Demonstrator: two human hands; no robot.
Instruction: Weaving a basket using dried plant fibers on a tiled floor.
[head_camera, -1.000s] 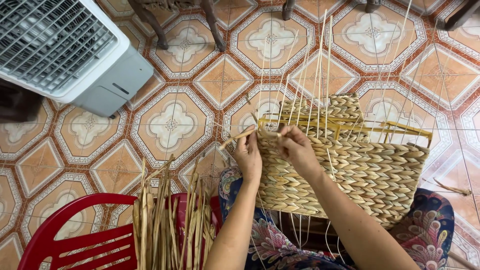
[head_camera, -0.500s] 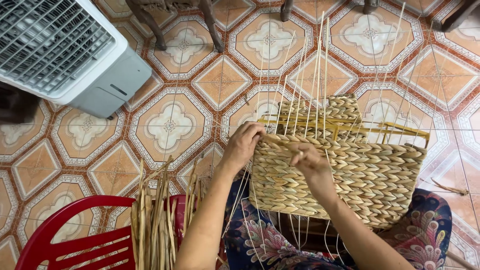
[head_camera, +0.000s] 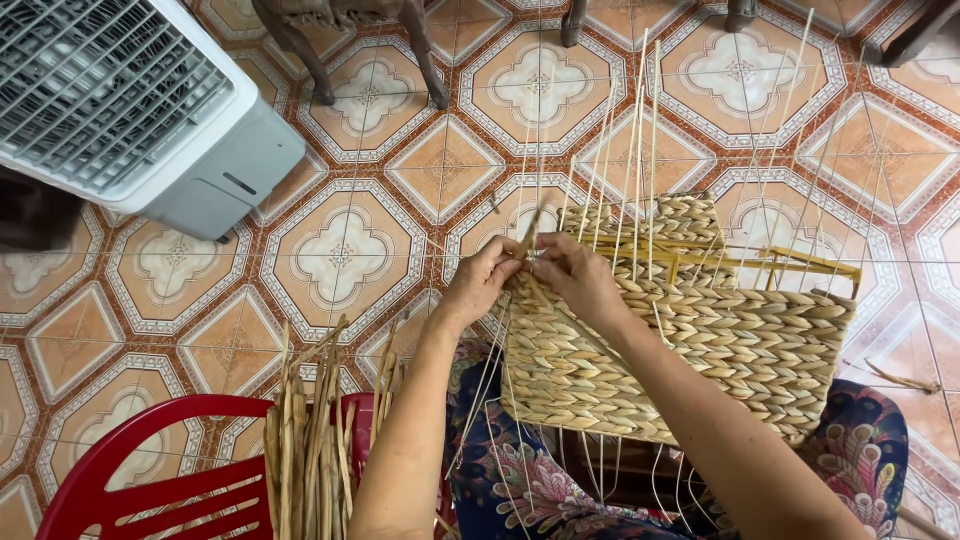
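A half-woven straw basket (head_camera: 740, 340) rests on my lap, with thin pale upright stakes (head_camera: 640, 140) rising from its rim. My left hand (head_camera: 482, 280) and my right hand (head_camera: 572, 272) meet at the basket's left top corner. Both pinch a flat dried straw strand (head_camera: 528, 235) there, fingers closed on it. The woven wall below shows thick braided rows. Loose thin cords hang from the basket's underside over my patterned skirt (head_camera: 530, 480).
A bundle of dried straw strands (head_camera: 310, 440) lies on a red plastic chair (head_camera: 150, 490) at lower left. A white and grey air cooler (head_camera: 130, 110) stands at upper left on the patterned tile floor (head_camera: 340, 255). Wooden furniture legs (head_camera: 420, 50) are at the top.
Both hands shifted up to the basket's left top corner and came together on the strand. The right hand was lower on the basket wall half a second ago.
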